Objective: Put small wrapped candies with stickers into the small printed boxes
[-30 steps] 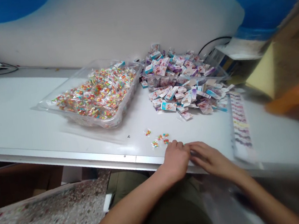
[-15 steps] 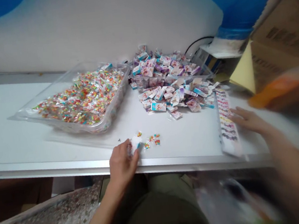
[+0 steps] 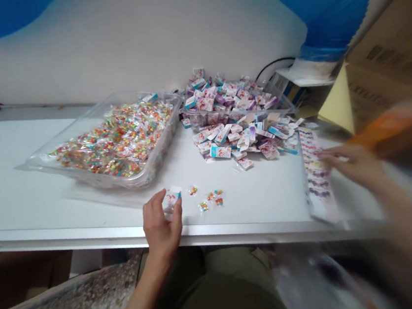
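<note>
My left hand (image 3: pixel 163 224) holds a small white and blue box (image 3: pixel 172 196) between fingers and thumb near the table's front edge. Just right of it lie several tiny clear packets of coloured pieces (image 3: pixel 211 196). My right hand (image 3: pixel 351 161), blurred, has its fingers pinched at the right edge of a stack of printed sheets (image 3: pixel 317 181); whether it grips a sheet is too blurred to tell. Behind, a clear tray (image 3: pixel 145 177) full of the same colourful packets stands at the left, and small boxes (image 3: pixel 244 145) are heaped in and before another clear tray (image 3: pixel 285 102).
The white table (image 3: pixel 17 196) runs along a pale wall. A blue ribbed pipe (image 3: pixel 338 5) comes down at the back right. Cardboard cartons (image 3: pixel 392 59), a yellow paper (image 3: pixel 338 104) and an orange item (image 3: pixel 385 126) bound the right side.
My left hand has moved slightly left with the small box, which now shows more of its printed face. My right hand's fingers have drawn closer together beside the sheets.
</note>
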The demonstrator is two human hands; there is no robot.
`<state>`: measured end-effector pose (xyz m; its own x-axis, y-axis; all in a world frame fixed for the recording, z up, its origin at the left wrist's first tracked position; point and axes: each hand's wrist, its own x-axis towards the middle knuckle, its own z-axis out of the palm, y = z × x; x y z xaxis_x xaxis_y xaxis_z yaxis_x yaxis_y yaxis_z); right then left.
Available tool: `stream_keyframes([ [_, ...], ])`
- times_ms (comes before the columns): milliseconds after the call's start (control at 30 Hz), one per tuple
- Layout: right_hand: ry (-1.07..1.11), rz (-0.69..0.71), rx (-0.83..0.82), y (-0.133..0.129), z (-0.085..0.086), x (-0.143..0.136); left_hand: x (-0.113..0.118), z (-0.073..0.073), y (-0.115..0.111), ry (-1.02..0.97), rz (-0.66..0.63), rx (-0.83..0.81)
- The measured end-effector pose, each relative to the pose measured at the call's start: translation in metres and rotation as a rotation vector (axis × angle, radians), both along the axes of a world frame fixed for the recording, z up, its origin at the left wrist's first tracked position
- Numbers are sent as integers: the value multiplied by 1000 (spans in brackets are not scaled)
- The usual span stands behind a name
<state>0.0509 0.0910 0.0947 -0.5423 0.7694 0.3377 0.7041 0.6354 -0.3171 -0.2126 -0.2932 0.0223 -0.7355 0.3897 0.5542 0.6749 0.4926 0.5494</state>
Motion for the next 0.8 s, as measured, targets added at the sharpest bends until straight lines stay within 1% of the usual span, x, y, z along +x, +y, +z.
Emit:
stream_keyframes([
  [33, 8, 44, -38, -16, 15, -1, 10, 15, 3, -41, -46, 63],
  [67, 56, 85, -77, -36, 31, -2, 21, 32, 7, -103, -119, 109],
  [133, 58, 299, -218, -81, 62, -12, 43, 64, 21, -246, -341, 155],
  [167, 77, 409, -283, -104, 73, -19, 54, 78, 29, -285, -471, 169],
  [200, 93, 493, -343, -125, 81, -27, 63, 88, 37, -341, -591, 169],
  [233, 112, 569, -392, -142, 84, -37, 71, 94, 45, -427, -700, 154],
  [267, 130, 630, -438, -155, 83, -46, 77, 96, 52, -535, -795, 131],
  [300, 139, 674, -480, -164, 79, -55, 80, 94, 57, -668, -870, 105],
  [333, 144, 706, -515, -170, 73, -62, 82, 89, 60, -831, -911, 81],
  [367, 143, 726, -543, -172, 65, -69, 82, 81, 61, -980, -907, 83],
  [400, 140, 735, -566, -172, 57, -75, 81, 73, 60, -1099, -867, 105],
  [467, 136, 733, -615, -170, 42, -85, 76, 56, 53, -1256, -769, 149],
  [500, 136, 727, -653, -170, 35, -89, 73, 50, 48, -1310, -731, 163],
  [567, 139, 724, -773, -172, 24, -96, 68, 39, 39, -1389, -700, 167],
  [633, 134, 736, -914, -180, 15, -100, 63, 31, 33, -1414, -677, 197],
  [700, 109, 755, -1008, -190, 7, -101, 61, 25, 31, -1417, -612, 264],
  [733, 88, 758, -1025, -196, 2, -101, 60, 22, 30, -1428, -575, 295],
  [800, 48, 747, -981, -207, -9, -101, 60, 19, 29, -1467, -527, 335],
])
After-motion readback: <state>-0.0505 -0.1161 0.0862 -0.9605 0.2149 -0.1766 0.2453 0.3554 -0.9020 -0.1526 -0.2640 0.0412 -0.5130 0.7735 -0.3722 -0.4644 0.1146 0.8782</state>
